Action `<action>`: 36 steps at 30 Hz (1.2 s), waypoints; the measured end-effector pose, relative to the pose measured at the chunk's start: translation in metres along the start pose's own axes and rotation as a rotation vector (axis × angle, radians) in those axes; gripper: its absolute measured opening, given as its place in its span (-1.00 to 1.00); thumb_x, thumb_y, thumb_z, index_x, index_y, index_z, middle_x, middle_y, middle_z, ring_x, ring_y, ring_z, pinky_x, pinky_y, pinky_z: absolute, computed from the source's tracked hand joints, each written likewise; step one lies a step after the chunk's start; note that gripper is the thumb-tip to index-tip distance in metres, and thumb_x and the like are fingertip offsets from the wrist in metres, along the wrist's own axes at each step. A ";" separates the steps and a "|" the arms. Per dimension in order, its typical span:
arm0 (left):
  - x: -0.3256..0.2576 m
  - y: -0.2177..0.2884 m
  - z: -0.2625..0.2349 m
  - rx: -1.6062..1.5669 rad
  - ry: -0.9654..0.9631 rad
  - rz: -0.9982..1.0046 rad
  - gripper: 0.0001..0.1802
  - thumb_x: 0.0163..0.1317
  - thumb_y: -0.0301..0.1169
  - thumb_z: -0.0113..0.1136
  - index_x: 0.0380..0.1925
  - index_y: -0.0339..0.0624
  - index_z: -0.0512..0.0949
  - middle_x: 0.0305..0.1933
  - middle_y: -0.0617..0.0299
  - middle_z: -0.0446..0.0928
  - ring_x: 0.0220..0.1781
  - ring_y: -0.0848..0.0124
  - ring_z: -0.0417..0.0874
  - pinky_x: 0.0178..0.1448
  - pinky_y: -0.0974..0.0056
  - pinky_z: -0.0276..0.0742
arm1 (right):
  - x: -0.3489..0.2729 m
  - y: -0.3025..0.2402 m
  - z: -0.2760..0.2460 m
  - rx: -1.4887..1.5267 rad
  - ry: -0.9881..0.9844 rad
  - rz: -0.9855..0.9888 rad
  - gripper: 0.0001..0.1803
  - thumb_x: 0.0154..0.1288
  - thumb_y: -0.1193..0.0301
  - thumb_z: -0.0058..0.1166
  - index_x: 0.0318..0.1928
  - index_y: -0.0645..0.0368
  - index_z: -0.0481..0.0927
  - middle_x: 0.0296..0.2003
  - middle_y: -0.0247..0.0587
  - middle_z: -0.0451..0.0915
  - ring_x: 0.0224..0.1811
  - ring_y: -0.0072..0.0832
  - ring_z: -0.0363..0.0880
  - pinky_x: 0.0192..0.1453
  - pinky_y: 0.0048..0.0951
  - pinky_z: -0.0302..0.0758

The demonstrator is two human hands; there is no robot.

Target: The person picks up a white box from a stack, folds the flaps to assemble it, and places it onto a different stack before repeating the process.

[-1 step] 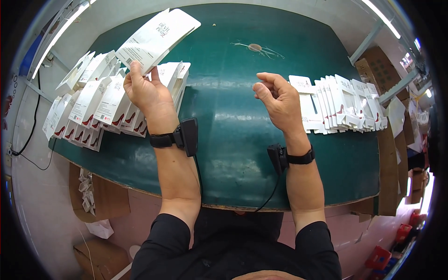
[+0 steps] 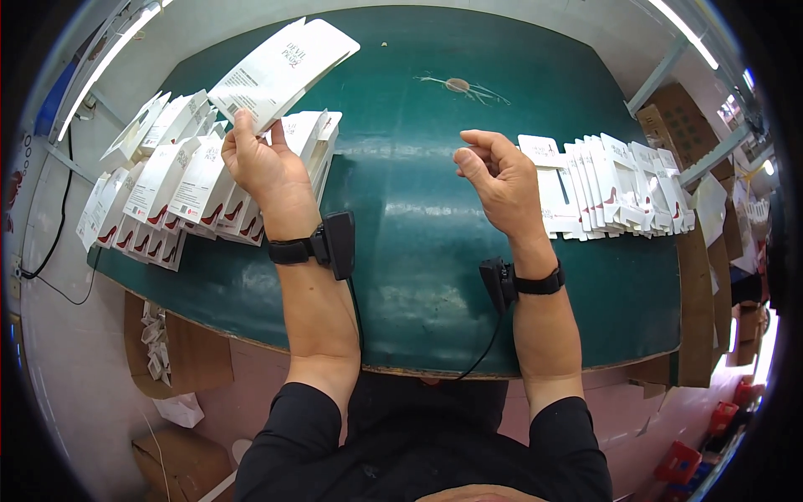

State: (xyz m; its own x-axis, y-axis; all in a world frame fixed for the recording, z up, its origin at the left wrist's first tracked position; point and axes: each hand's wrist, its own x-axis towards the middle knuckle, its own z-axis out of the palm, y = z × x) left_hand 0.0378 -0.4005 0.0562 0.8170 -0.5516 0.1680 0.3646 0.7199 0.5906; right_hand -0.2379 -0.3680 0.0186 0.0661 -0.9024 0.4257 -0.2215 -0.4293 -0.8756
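L hand (image 2: 261, 164) is closed on a white card package (image 2: 280, 69), thumb and fingers pinching its lower edge; the package is tilted, lifted off the table and reaching up and to the right, above the left stacks. R hand (image 2: 495, 179) holds nothing: fingers loosely curled, palm turned toward the person, raised over the green table (image 2: 427, 251) near its middle. Both wrists carry black bands w/ small black boxes; a thin cable runs from the R one down past the table's front edge.

Just under and beside the L hand: rows of white card packages (image 2: 171, 188), overlapped like shingles, each w/ a red shape near its bottom; they cover the left part of the table out to its edge. Just right of the R hand: a row of flat white card blanks (image 2: 615, 186), overlapping, running toward the right edge; nearest one is close to the fingers, can't tell if touching.

Further out: brown cardboard boxes (image 2: 694, 125) at far right, cardboard box (image 2: 180, 351) below the table at left, a black cable (image 2: 58, 243) on the light floor at left.
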 end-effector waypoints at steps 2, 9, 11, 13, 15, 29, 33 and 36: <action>0.001 -0.002 -0.001 0.003 0.018 -0.003 -0.68 0.47 -0.38 0.30 -0.02 -0.20 0.34 0.07 -0.04 0.51 0.23 0.21 0.61 0.41 0.09 0.61 | 0.000 0.001 -0.001 0.000 -0.001 -0.002 -0.62 0.50 0.30 0.33 0.15 0.31 0.67 -0.19 -0.25 0.76 -0.19 -0.58 0.73 -0.04 -0.53 0.66; 0.009 -0.002 -0.008 0.078 0.063 0.035 -0.74 0.47 -0.45 0.24 -0.02 -0.18 0.34 0.09 -0.05 0.52 0.25 0.16 0.64 0.42 0.08 0.62 | 0.000 -0.001 0.001 -0.017 -0.022 -0.002 -0.62 0.50 0.29 0.33 0.14 0.30 0.68 -0.19 -0.25 0.76 -0.19 -0.57 0.72 -0.04 -0.54 0.66; 0.011 -0.003 -0.011 0.089 0.067 0.034 -0.75 0.47 -0.46 0.23 -0.03 -0.18 0.34 0.08 -0.04 0.52 0.25 0.15 0.65 0.41 0.09 0.63 | 0.000 0.000 0.001 -0.017 -0.024 0.001 -0.62 0.50 0.29 0.33 0.14 0.30 0.68 -0.19 -0.25 0.76 -0.19 -0.57 0.72 -0.04 -0.54 0.66; 0.012 -0.003 -0.012 0.110 0.074 0.033 -0.78 0.48 -0.48 0.20 -0.04 -0.16 0.35 0.08 -0.03 0.54 0.24 0.14 0.67 0.38 0.10 0.66 | 0.000 0.000 0.001 -0.017 -0.027 0.007 -0.62 0.50 0.28 0.34 0.14 0.30 0.68 -0.19 -0.25 0.76 -0.19 -0.57 0.72 -0.04 -0.53 0.66; 0.012 -0.003 -0.012 0.122 0.082 0.034 -0.78 0.48 -0.48 0.20 -0.04 -0.16 0.35 0.07 -0.02 0.54 0.23 0.14 0.68 0.37 0.10 0.67 | -0.001 0.001 0.002 -0.018 -0.029 0.010 -0.62 0.50 0.28 0.34 0.14 0.31 0.68 -0.19 -0.25 0.76 -0.19 -0.57 0.72 -0.05 -0.54 0.66; 0.009 0.004 -0.008 0.244 0.119 0.127 -0.74 0.41 -0.51 0.21 0.01 -0.19 0.38 0.02 0.05 0.52 0.13 0.20 0.71 0.31 0.16 0.69 | -0.002 -0.001 0.006 -0.044 -0.058 0.019 -0.63 0.50 0.29 0.33 0.12 0.31 0.69 -0.23 -0.27 0.76 -0.19 -0.58 0.72 -0.06 -0.55 0.64; 0.015 -0.002 -0.011 0.267 0.139 0.254 -0.75 0.40 -0.53 0.24 -0.01 -0.22 0.43 0.00 0.06 0.56 0.09 0.24 0.72 0.23 0.21 0.70 | -0.003 -0.002 0.008 -0.053 -0.073 0.016 -0.63 0.49 0.29 0.34 0.13 0.31 0.70 -0.23 -0.26 0.77 -0.19 -0.58 0.71 -0.05 -0.55 0.64; 0.015 -0.003 -0.010 0.286 0.035 0.318 -0.78 0.39 -0.53 0.29 -0.04 -0.24 0.47 -0.06 0.09 0.61 0.03 0.30 0.73 0.16 0.27 0.70 | -0.003 -0.002 0.009 -0.076 -0.081 0.019 -0.62 0.49 0.29 0.34 0.13 0.31 0.70 -0.22 -0.25 0.77 -0.19 -0.57 0.71 -0.05 -0.54 0.64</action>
State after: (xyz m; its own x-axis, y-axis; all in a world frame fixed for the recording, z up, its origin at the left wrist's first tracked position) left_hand 0.0527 -0.4070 0.0490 0.8853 -0.3028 0.3530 -0.0423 0.7035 0.7095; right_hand -0.2285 -0.3643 0.0170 0.1387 -0.9116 0.3869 -0.2959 -0.4110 -0.8623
